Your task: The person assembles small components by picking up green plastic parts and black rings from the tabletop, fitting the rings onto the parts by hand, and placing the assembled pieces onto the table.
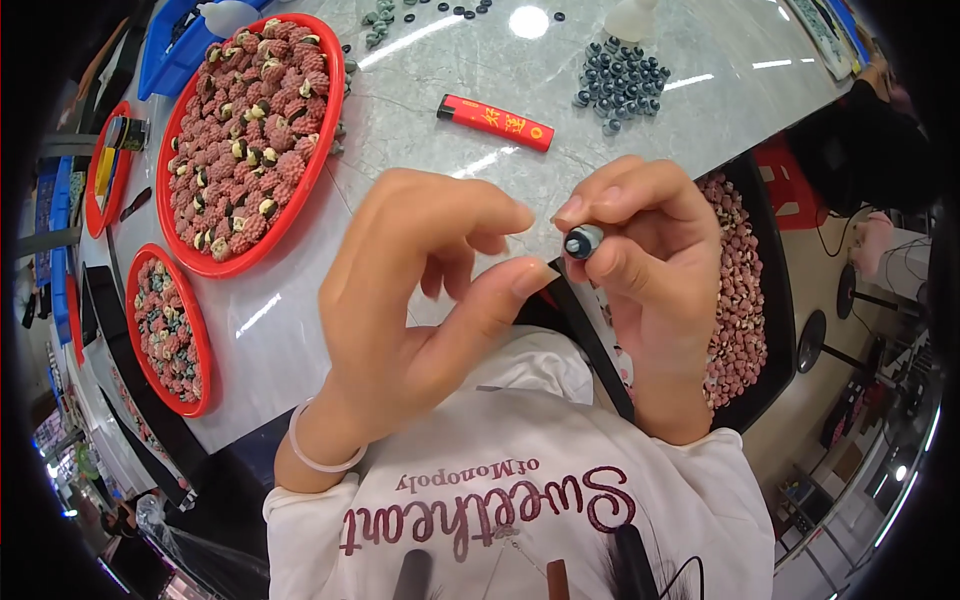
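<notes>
My right hand (660, 250) is closed, pinching a small round grey piece with a dark ring-like end (582, 241) between thumb and fingers. My left hand (400, 290) is just left of it, thumb and forefinger apart, and no object shows between them. Both hands are raised over the table's near edge. Beyond them on the grey marbled table (400, 120) lies a red lighter-shaped stick with a black end (495, 123). Farther back on the right is a cluster of small dark-and-grey pieces (622, 85), like the held one.
Left stand a large red tray (225, 268) of pink knobbly pieces and a smaller red tray (203, 360) of mixed pieces. A blue bin (165, 50) and black rings (470, 14) lie farther back. To the right is a black crate (780, 310) of pink pieces; another person's hand (876, 75) shows beyond.
</notes>
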`<move>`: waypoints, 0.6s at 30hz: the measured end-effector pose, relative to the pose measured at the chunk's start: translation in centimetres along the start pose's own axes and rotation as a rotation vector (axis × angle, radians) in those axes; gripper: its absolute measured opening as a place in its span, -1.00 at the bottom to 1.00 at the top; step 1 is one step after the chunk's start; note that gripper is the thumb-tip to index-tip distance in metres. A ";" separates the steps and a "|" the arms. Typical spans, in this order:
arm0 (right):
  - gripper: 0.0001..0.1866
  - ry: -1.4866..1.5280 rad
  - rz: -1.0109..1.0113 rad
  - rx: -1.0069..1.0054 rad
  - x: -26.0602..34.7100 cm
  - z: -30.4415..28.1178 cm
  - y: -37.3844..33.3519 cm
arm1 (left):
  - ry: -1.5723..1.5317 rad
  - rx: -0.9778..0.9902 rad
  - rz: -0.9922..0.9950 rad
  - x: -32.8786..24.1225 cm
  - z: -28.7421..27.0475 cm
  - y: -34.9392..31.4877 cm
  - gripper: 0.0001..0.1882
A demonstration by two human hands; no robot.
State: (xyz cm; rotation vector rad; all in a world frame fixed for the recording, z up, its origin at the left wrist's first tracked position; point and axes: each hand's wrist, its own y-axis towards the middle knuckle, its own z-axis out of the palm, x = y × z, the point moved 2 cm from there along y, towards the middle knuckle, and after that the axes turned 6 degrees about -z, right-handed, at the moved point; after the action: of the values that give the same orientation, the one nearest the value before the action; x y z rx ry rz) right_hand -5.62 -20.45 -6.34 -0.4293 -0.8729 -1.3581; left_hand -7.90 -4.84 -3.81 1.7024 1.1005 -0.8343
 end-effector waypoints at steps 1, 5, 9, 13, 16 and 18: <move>-0.76 0.000 0.002 -0.003 -0.1 -0.1 -0.1 | 0.151 -0.084 0.178 -0.2 -0.1 0.1 -0.78; -0.78 0.159 0.210 0.006 -1.2 -0.3 -0.5 | 0.237 -0.104 0.338 0.1 0.5 0.2 -0.71; -0.78 0.340 0.217 0.014 -1.4 -1.1 -0.4 | 0.063 -0.009 0.127 0.2 0.4 0.3 -0.66; -0.78 -0.246 -0.033 -0.099 1.5 -4.7 1.1 | -0.197 -0.111 -0.039 0.9 -0.8 -0.2 -0.65; -0.83 -0.715 -0.120 -0.237 2.6 -7.7 2.7 | -0.134 -0.139 -0.088 2.0 -2.2 -0.7 -0.69; -0.84 -1.189 -0.214 -0.174 2.8 -8.7 3.3 | -0.120 -0.153 -0.129 2.0 -2.6 -0.5 -0.70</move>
State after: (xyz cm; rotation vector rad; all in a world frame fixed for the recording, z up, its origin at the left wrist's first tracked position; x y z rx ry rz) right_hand -0.01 -27.95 -9.06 -1.3793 -1.7959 -1.3196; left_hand -7.41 -1.65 -4.81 1.4483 1.1704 -0.8976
